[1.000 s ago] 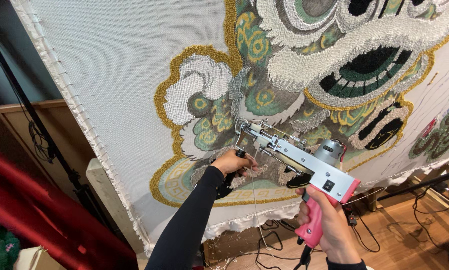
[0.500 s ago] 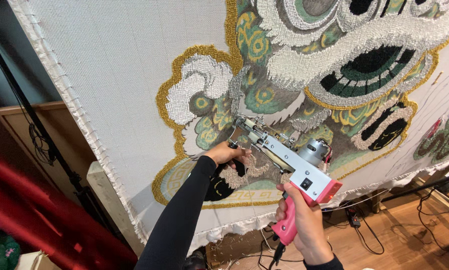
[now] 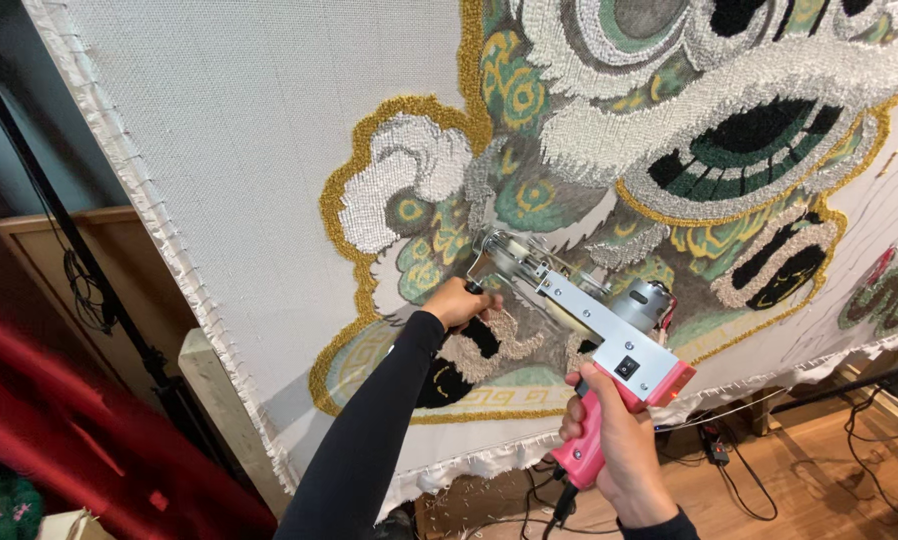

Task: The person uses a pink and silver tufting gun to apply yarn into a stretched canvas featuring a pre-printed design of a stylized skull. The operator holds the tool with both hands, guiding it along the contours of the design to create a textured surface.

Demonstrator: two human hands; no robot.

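Pink-handled silver tufting gun (image 3: 609, 345) pressed against patterned cloth (image 3: 269, 150).

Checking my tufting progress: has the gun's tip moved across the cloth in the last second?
No: the tufting gun keeps its tip just below the white curl on the cloth.

left hand (image 3: 457, 300) up front, arm straight, fingers curled shut, right hand (image 3: 614, 445) low, fist tight w/ bent wrist
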